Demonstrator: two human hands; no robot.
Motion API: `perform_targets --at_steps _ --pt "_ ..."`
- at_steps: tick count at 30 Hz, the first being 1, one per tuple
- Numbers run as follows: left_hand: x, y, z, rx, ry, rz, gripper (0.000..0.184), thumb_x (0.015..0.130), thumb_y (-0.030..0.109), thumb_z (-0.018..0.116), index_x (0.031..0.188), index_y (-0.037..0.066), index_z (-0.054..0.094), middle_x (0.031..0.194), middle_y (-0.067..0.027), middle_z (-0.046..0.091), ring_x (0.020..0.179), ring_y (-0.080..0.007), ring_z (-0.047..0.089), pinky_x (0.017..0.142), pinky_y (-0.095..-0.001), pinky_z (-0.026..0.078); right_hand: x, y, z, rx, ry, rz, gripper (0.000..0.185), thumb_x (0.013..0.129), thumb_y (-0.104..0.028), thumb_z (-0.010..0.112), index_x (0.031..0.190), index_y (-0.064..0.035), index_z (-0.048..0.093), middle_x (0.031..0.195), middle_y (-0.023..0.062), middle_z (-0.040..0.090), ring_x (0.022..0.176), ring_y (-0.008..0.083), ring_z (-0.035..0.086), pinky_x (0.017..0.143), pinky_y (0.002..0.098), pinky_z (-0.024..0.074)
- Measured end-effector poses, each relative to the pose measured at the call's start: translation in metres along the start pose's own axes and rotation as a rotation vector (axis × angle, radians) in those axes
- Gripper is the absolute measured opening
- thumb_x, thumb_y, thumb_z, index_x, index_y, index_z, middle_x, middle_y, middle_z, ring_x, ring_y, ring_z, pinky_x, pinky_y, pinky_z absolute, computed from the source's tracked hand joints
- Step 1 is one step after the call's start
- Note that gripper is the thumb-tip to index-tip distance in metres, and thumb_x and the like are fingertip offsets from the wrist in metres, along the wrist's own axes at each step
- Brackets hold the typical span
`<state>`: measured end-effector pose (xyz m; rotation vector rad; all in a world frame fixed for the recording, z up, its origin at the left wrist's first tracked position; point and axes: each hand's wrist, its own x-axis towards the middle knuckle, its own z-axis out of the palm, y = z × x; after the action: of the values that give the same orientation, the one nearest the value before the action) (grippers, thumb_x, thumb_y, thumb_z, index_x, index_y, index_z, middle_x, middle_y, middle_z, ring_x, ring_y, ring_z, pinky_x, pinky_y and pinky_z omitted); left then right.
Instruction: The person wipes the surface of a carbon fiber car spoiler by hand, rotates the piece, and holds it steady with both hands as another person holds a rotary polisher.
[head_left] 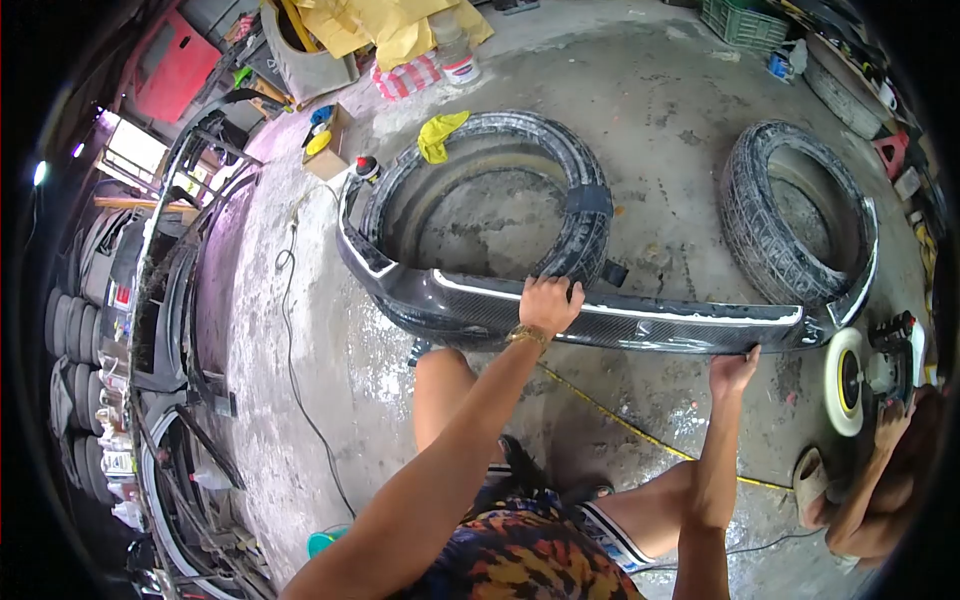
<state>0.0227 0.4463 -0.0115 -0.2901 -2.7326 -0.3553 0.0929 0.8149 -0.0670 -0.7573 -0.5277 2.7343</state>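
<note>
A long black car bumper (620, 318) with white edges lies across two tires, a large one (590, 200) at the left and another (745, 215) at the right. My left hand (550, 305) is closed over the bumper's top edge, left of its middle. Farther right, my right hand (735, 368) holds the lower edge from beneath, with its fingers partly hidden. A yellow cloth (438, 136) hangs on the left tire. Next to the bumper's left end stands a small bottle (368, 169) with a red cap.
At the right, a co-worker's hand (893, 424) holds a polisher (885, 370) with a white pad (845, 382). A yellow measuring tape (625, 425) and a black cable (292, 330) lie on the floor. Car parts on a rack (150, 290) line the left side.
</note>
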Motion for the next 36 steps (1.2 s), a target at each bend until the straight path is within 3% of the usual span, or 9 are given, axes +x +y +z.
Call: perform_targets --at_steps 21,22,23,25,26,27,28,29,36 --pt "0.002 0.01 -0.024 0.059 -0.16 -0.015 0.037 0.09 0.036 0.055 0.08 0.005 0.072 0.077 -0.0155 0.071 0.078 -0.0327 0.069 0.08 -0.0474 0.05 0.016 -0.007 -0.023 -0.011 -0.018 0.008 0.059 0.104 -0.047 0.042 0.15 -0.0089 0.043 0.151 0.0107 0.05 0.139 0.0274 0.046 0.116 0.0447 0.0347" --pt "0.001 0.008 -0.022 0.059 -0.251 -0.012 0.035 0.092 0.034 0.054 0.083 0.006 0.071 0.08 -0.0149 0.071 0.075 -0.0339 0.069 0.074 -0.0494 0.052 0.016 -0.006 -0.03 -0.019 0.001 -0.052 0.055 0.1 -0.04 0.056 0.144 -0.0073 0.05 0.121 0.0081 0.069 0.109 0.0253 0.064 0.106 0.043 0.0439" --pt "-0.003 -0.005 0.002 0.143 -0.272 0.019 0.033 0.094 0.034 0.052 0.081 0.01 0.071 0.081 -0.0131 0.072 0.075 -0.0338 0.07 0.074 -0.0519 0.051 0.01 -0.006 -0.024 -0.067 0.125 -0.045 0.042 0.094 -0.039 0.068 0.122 -0.0077 0.062 0.082 0.0008 0.066 0.072 0.0212 0.062 0.08 0.0393 0.0534" --pt "-0.002 0.007 -0.015 0.269 -0.287 0.13 0.031 0.094 0.034 0.055 0.084 0.01 0.072 0.083 -0.0136 0.073 0.075 -0.0342 0.071 0.074 -0.0518 0.052 -0.003 -0.004 -0.031 -0.233 0.083 -0.108 0.036 0.091 -0.049 0.07 0.091 -0.0149 0.058 0.064 0.0001 0.052 0.056 0.0155 0.051 0.047 0.0326 0.0404" --pt "-0.01 -0.013 0.011 0.198 -0.202 0.174 0.032 0.094 0.034 0.055 0.083 0.009 0.072 0.084 -0.0147 0.073 0.075 -0.0349 0.071 0.075 -0.0528 0.052 -0.021 -0.002 0.011 -0.213 0.235 -0.135 0.038 0.092 -0.051 0.066 0.092 -0.0146 0.056 0.067 -0.0008 0.053 0.058 0.0146 0.052 0.05 0.0323 0.0406" --pt "-0.004 -0.001 0.002 0.113 -0.229 0.015 0.036 0.095 0.035 0.052 0.083 0.007 0.071 0.085 -0.0163 0.073 0.08 -0.0353 0.07 0.078 -0.0516 0.052 -0.017 0.0 0.012 -0.15 0.156 -0.147 0.05 0.094 -0.056 0.06 0.114 -0.0102 0.058 0.096 0.0071 0.065 0.084 0.0214 0.063 0.068 0.0399 0.0505" --pt "-0.004 -0.002 0.008 0.119 -0.209 -0.022 0.039 0.096 0.035 0.05 0.084 0.005 0.071 0.085 -0.0178 0.072 0.083 -0.0358 0.07 0.081 -0.05 0.051 -0.007 0.004 0.008 -0.134 0.109 -0.165 0.069 0.098 -0.058 0.052 0.142 -0.0065 0.045 0.142 0.0139 0.054 0.123 0.0277 0.055 0.101 0.0484 0.0458" --pt "-0.004 -0.005 0.014 0.118 -0.167 0.015 0.039 0.097 0.036 0.05 0.083 0.005 0.07 0.084 -0.018 0.072 0.083 -0.0362 0.069 0.081 -0.0498 0.05 -0.006 0.003 0.007 -0.056 -0.038 -0.126 0.079 0.101 -0.059 0.043 0.157 -0.0052 0.025 0.162 0.0136 0.031 0.146 0.0301 0.033 0.121 0.05 0.0239" --pt "-0.005 -0.001 0.016 0.143 -0.123 0.004 0.042 0.098 0.036 0.047 0.082 0.005 0.069 0.083 -0.018 0.071 0.082 -0.0379 0.067 0.079 -0.051 0.048 -0.008 -0.001 0.009 -0.018 0.017 -0.088 0.066 0.106 -0.056 0.03 0.153 -0.0096 0.033 0.153 0.009 0.045 0.137 0.0275 0.048 0.112 0.0523 0.0385"
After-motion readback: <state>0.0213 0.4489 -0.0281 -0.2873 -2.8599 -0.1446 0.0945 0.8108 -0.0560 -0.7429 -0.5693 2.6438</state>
